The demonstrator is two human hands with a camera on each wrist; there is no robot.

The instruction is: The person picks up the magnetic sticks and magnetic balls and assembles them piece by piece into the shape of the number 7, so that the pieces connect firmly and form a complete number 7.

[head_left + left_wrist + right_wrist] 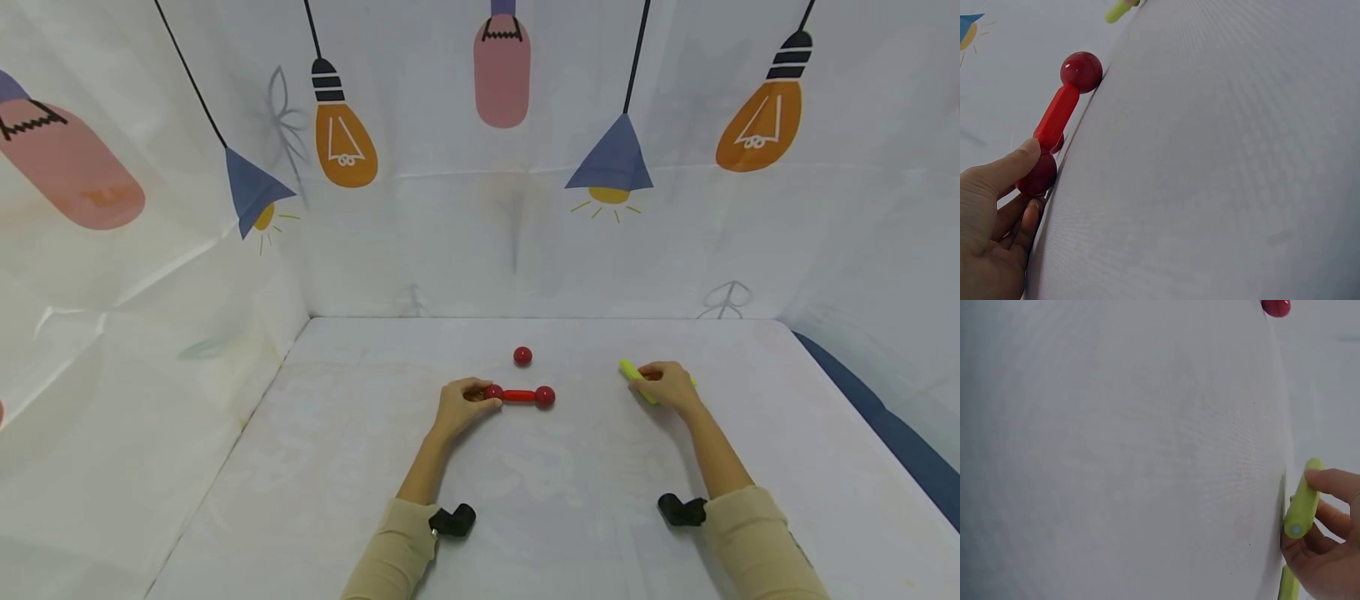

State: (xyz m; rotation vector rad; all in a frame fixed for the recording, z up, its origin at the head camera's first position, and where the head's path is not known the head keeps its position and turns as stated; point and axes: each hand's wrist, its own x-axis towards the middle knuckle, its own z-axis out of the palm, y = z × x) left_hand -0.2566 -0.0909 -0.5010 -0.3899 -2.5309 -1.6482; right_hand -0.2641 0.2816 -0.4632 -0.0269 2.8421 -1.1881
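On the white table, two dark red balls are joined by a short red rod (519, 396) in a dumbbell shape. My left hand (459, 408) grips the near-left ball (1040, 175), thumb on top where ball meets rod. The far-end ball (545, 397) points to the right. A loose red ball (522, 357) lies just behind this piece. Over to the right, my right hand (671, 388) pinches a yellow-green rod (1304, 503) between thumb and fingers. That rod has a small pale disc on its end. Another yellow-green rod (1288, 586) is partly hidden beside the right hand.
White table (555, 500) meets a pale printed curtain (465, 242) at the back and left. Black wrist mounts (453, 521) sit at both sleeves. Dark blue material (877, 408) shows past the right table edge.
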